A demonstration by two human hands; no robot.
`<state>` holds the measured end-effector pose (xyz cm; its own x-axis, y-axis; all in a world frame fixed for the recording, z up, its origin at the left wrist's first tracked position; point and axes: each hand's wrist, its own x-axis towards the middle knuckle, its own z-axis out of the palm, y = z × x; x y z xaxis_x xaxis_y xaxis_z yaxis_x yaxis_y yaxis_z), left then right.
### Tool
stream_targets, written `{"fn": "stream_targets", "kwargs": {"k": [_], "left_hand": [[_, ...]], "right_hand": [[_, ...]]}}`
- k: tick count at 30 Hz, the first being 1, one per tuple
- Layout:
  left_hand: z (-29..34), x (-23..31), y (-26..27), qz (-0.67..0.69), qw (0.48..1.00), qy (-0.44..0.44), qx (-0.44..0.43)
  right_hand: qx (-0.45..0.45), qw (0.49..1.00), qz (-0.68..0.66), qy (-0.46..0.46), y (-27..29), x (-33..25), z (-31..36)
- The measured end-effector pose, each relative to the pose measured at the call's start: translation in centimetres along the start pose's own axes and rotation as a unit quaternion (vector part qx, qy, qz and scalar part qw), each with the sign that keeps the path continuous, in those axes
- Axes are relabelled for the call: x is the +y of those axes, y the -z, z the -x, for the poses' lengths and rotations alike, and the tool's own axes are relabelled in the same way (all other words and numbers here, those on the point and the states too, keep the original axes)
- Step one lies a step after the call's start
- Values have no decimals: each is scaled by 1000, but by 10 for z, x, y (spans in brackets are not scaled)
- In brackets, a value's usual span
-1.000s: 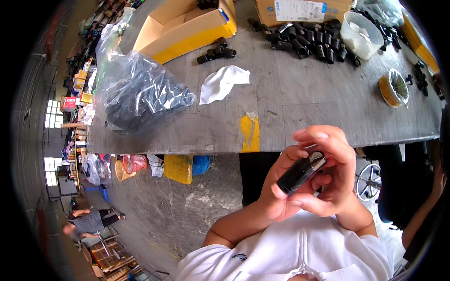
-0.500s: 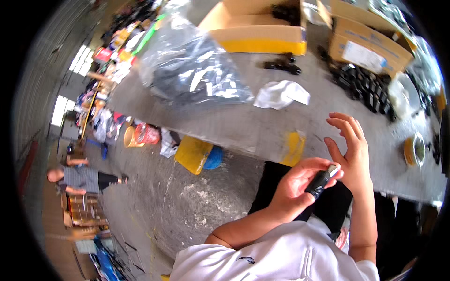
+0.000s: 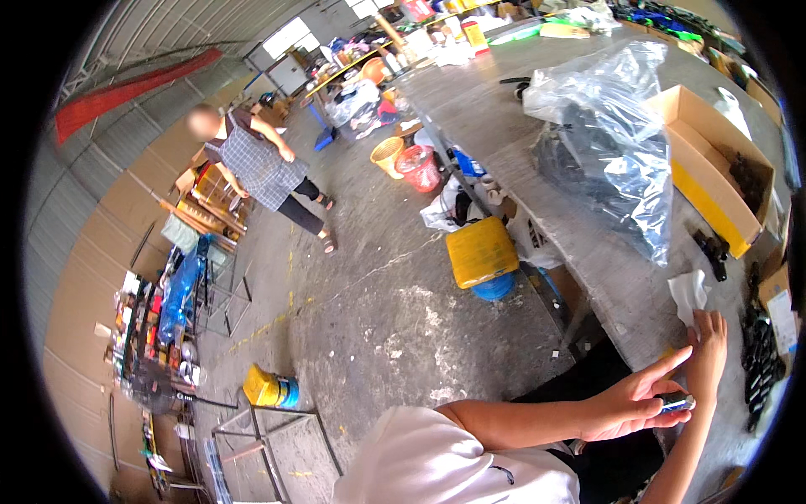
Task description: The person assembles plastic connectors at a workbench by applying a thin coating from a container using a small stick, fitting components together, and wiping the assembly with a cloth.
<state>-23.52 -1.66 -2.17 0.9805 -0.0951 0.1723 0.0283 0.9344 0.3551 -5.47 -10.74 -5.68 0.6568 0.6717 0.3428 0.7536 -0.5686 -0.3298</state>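
Observation:
My left hand (image 3: 625,407) is wrapped round a small black cylinder with a shiny silver end (image 3: 674,401), which looks like a small flashlight. Its index finger points out past the cylinder toward my right wrist. My right hand (image 3: 709,353) reaches forward over the grey table, its fingertips closed at the near corner of a white cloth (image 3: 688,290). Part of that corner is hidden by the fingers. Beyond the cloth lie black cylindrical pieces (image 3: 712,252), and more of them (image 3: 758,357) form a pile to the right.
A clear plastic bag of dark items (image 3: 600,168) rests on the table (image 3: 579,244) beside an open cardboard box (image 3: 714,197). A yellow-topped blue stool (image 3: 483,252) stands by the table's edge. Further left, a person (image 3: 264,164) stands on the concrete floor.
My view has swung left, so the table sits further right. My right hand has left the cylinder's side and gone out to the cloth. The left hand keeps the cylinder.

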Motion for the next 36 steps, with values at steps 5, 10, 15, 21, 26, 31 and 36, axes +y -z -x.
{"fn": "stream_targets", "kwargs": {"k": [5, 10, 15, 21, 26, 31, 36], "left_hand": [[0, -4, 15, 28, 1000, 1, -5], [-2, -15, 19, 66, 997, 40, -18], [-2, -29, 21, 47, 995, 66, -52], [4, -38, 11, 48, 990, 105, -77], [4, -42, 9, 76, 986, 118, -91], [5, -49, 9, 110, 980, 126, -105], [6, -36, -5, 61, 983, 127, -115]], "right_hand": [[-16, 997, -76, -28, 15, 16, 16], [93, 971, -214, -49, 37, 9, 62], [76, 883, -416, -206, 36, 46, 111], [120, 884, -371, -257, 31, 109, 167], [222, 909, -316, -155, 51, 14, 153], [276, 946, -166, 34, 62, -47, 133], [251, 958, -119, 77, 71, -62, 123]]}}
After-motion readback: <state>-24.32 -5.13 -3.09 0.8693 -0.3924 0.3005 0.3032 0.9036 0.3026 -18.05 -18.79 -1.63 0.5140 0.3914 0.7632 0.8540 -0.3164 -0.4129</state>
